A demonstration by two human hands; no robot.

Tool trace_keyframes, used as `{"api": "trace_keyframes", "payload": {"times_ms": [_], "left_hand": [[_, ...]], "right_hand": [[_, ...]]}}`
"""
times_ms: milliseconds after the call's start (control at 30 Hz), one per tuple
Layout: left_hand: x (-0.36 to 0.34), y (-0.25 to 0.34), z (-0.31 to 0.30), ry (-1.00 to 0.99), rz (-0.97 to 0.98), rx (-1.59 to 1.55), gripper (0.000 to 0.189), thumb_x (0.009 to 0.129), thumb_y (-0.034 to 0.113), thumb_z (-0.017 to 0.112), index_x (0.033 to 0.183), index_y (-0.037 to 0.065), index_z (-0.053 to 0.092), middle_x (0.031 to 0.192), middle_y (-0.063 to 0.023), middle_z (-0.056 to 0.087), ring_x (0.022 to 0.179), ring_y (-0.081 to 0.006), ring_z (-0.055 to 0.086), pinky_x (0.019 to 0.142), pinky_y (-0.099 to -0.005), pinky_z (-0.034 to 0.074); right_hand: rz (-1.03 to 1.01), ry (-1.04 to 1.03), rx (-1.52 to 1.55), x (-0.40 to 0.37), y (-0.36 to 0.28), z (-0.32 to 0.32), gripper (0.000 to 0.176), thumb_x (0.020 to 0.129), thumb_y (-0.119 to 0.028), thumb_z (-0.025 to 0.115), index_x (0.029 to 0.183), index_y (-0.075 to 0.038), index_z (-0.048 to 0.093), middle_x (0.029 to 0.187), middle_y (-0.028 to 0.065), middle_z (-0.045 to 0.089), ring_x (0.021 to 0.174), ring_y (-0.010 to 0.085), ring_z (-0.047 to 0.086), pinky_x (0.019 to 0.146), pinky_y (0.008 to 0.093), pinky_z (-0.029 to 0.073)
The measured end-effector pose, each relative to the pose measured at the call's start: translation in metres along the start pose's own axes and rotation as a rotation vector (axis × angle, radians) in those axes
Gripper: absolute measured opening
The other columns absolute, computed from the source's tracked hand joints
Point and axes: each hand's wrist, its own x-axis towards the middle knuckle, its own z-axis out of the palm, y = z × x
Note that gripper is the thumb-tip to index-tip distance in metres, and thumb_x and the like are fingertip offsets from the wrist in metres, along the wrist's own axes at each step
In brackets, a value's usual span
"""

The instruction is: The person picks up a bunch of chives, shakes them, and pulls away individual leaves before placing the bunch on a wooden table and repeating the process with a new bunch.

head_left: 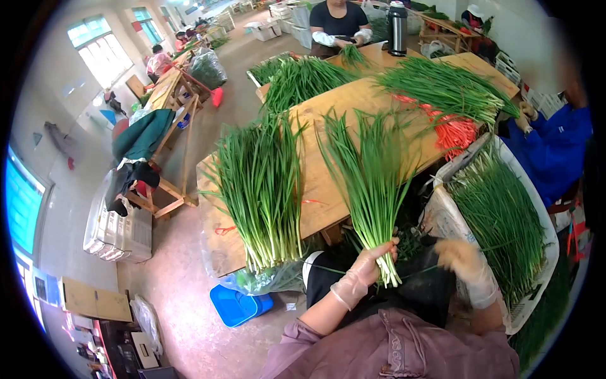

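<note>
My left hand [371,260], in a thin translucent glove, is wrapped round the pale lower stems of a bunch of garlic chives [372,189]. The green leaves fan out away from me over the wooden table [309,126]. My right hand [462,258], also gloved, is apart from the bunch, between it and a white crate [548,237] of more chives [502,215]. Motion blurs its fingers, so I cannot see whether they hold anything. A larger pile of chives [262,189] lies on the table to the left, stem ends toward me.
Red ties [453,132] lie beside another chive pile [448,88]. A thermos [396,30] stands at the far edge near a co-worker [341,25]. Another person in a blue sleeve [555,145] is at right. A blue bin [240,305] sits on the floor.
</note>
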Motion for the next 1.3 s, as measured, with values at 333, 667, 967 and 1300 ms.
{"api": "trace_keyframes", "payload": {"times_ms": [333,667,967,1300], "left_hand": [[-0.001,0.000,0.000,-0.109,-0.018,0.019,0.058,0.080,0.009,0.060,0.130,0.006,0.031,0.084,-0.0026,0.048,0.065,-0.0101,0.044,0.064,-0.0244,0.040],[-0.009,-0.005,0.003,0.077,0.157,0.277,0.025,0.077,0.007,0.063,0.098,0.000,0.050,0.080,-0.0045,0.053,0.070,-0.0151,0.051,0.069,-0.0305,0.045],[0.003,-0.044,-0.016,0.148,-0.129,0.594,0.029,0.074,0.001,0.063,0.102,0.001,0.052,0.083,-0.0071,0.059,0.070,-0.0145,0.056,0.065,-0.0253,0.047],[0.017,-0.062,-0.058,0.398,0.078,1.782,0.065,0.070,0.028,0.066,0.115,-0.005,0.033,0.098,-0.0206,0.056,0.087,-0.0351,0.058,0.072,-0.0384,0.047]], "right_hand": [[-0.044,0.480,-0.074,0.163,0.066,-0.012,0.068,0.073,-0.006,0.062,0.131,0.001,0.027,0.132,0.0202,0.035,0.123,0.0271,0.033,0.100,0.0306,0.027],[-0.123,-0.364,0.680,0.193,0.046,0.029,0.052,0.082,-0.052,0.045,0.104,-0.005,0.055,0.090,0.0101,0.061,0.084,0.0253,0.058,0.077,0.0353,0.045],[-0.128,-0.198,0.698,0.142,0.031,0.034,0.062,0.063,-0.024,0.078,0.113,-0.002,0.048,0.100,0.0048,0.058,0.088,0.0149,0.055,0.074,0.0305,0.047],[-0.354,0.583,0.334,0.163,0.043,0.071,0.099,0.047,-0.007,0.082,0.129,-0.004,0.026,0.115,0.0108,0.045,0.105,0.0221,0.044,0.089,0.0319,0.038]]}}
